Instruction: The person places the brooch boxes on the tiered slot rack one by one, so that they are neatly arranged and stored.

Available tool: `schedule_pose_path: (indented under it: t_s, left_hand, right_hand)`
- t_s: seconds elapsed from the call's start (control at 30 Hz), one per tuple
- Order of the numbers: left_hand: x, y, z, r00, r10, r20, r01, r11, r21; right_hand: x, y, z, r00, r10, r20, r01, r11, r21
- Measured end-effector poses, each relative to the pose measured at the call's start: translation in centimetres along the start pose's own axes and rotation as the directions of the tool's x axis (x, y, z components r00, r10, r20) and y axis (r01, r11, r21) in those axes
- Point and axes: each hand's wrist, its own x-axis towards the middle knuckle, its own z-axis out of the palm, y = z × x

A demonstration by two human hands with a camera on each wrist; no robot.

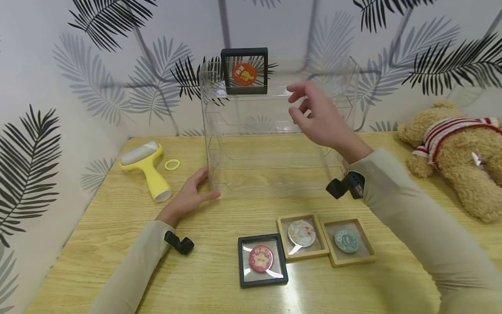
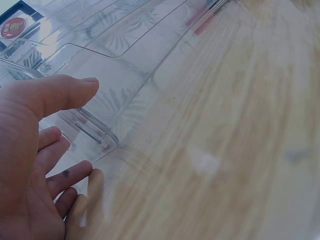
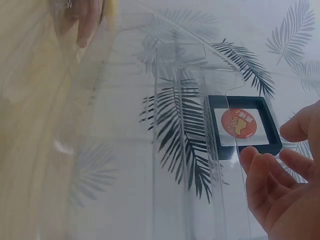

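Observation:
A clear acrylic display rack (image 1: 274,168) with several tiers stands on the wooden table. On its top tier, toward the left, a black frame (image 1: 246,90) stands upright with an orange badge (image 1: 244,74) inside. My left hand (image 1: 188,196) is at the rack's lower left side, thumb and fingers spread. In the left wrist view the left hand (image 2: 30,145) has nothing in its grasp. Raised to the right of the black frame, my right hand (image 1: 319,117) has loosely bent fingers and holds nothing. The right wrist view shows the right hand (image 3: 285,190) apart from the frame.
In front of the rack lie a black frame with a red badge (image 1: 261,259) and two wooden frames (image 1: 306,255) (image 1: 353,262) with round badges. A yellow-handled lint roller (image 1: 150,174) and a yellow ring (image 1: 172,165) are at left. A teddy bear (image 1: 462,174) lies at right.

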Motion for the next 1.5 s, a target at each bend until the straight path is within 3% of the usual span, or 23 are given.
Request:
schedule_pose_path:
  t_s: [0.2,0.5,0.63,0.77,0.9,1.0,1.1,1.27,1.4,1.5]
  left_hand:
    - [0.1,0.0,0.0,1.000,0.008,0.003,-0.008,1.000,0.000]
    - [0.1,0.1,0.1,1.000,0.017,0.007,-0.017,1.000,0.009]
    - [0.0,0.1,0.1,1.000,0.022,0.012,-0.022,1.000,0.006]
    - [0.1,0.0,0.0,1.000,0.024,0.012,-0.024,1.000,0.014]
    - [0.2,0.0,0.0,1.000,0.026,0.012,-0.027,0.999,0.023]
    - [0.2,0.0,-0.1,0.999,0.028,0.017,-0.029,0.999,0.020]
    - [0.2,0.0,-0.1,0.999,0.030,0.014,-0.030,0.999,0.018]
    - [0.0,-0.2,0.0,1.000,0.019,0.008,-0.019,1.000,0.024]
    - [0.0,-0.3,0.1,0.999,0.028,0.017,-0.029,0.999,0.026]
    - [0.0,-0.3,0.0,0.999,0.038,0.005,-0.038,0.999,0.029]
  right_hand:
    - [-2.7,1.0,0.7,0.999,0.002,0.041,-0.002,1.000,0.019]
    - [-7.6,2.8,3.6,0.980,-0.056,0.192,0.052,0.998,0.026]
    - [-9.7,3.1,5.0,0.955,-0.087,0.283,0.071,0.995,0.066]
    - [-11.8,3.0,6.1,0.916,-0.131,0.380,0.098,0.990,0.104]
    - [-13.6,3.2,7.2,0.885,-0.215,0.412,0.166,0.974,0.152]
    - [-14.8,3.4,7.9,0.870,-0.253,0.423,0.219,0.967,0.129]
    - [-15.8,3.2,8.4,0.861,-0.232,0.452,0.221,0.972,0.079]
    - [-16.9,2.5,8.8,0.833,-0.160,0.529,0.153,0.986,0.058]
    - [-17.2,2.2,9.2,0.817,-0.210,0.536,0.225,0.974,0.039]
    - [-17.2,1.8,9.5,0.806,-0.201,0.557,0.252,0.967,-0.016]
